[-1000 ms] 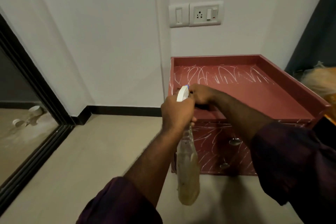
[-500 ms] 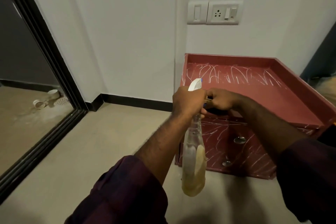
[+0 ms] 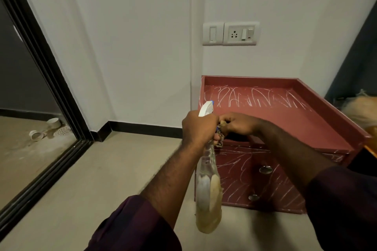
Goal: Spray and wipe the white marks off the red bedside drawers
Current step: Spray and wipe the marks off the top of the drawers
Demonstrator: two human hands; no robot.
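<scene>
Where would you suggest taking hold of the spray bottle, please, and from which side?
By the narrow neck just under the white spray head, coming from the near side, behind the nozzle. The spray bottle hangs upright with its nozzle facing the red drawers, and its body widens below, so the neck fits a fist. The left hand grips it there.

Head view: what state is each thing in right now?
Bottle, partly full, hangs nozzle-up from the left hand.
Left hand, grips the bottle's neck.
Right hand, pinches what looks like a cloth beside the neck.
Drawers, both shut, white marks on top and front.
</scene>
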